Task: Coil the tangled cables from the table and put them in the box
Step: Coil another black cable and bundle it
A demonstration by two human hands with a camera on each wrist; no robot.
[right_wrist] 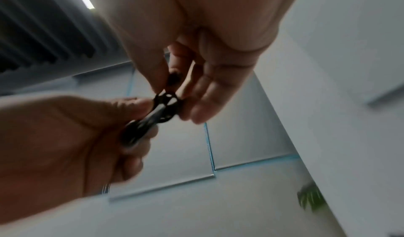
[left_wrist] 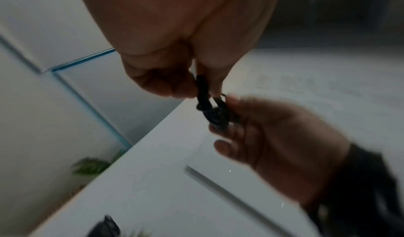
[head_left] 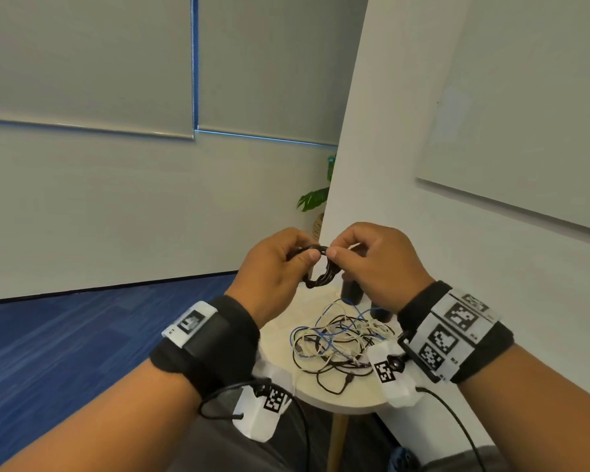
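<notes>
While both hands work mid-frame in the head view, the left hand and right hand each pinch a small black coil held above the table. More cables, white, blue and black, lie tangled on the tabletop, lower centre. No box in view.

Left wrist view: blurred; left fingers curl on the coil at centre, right hand grips it from lower right.

Right wrist view: right fingertips pinch the coil's top loops, left hand clamps the bottom.

Risk, as I judge it: the coil looks loose, so easing either pinch could let the loops spring open. A dangling end could also snag the pile.
</notes>
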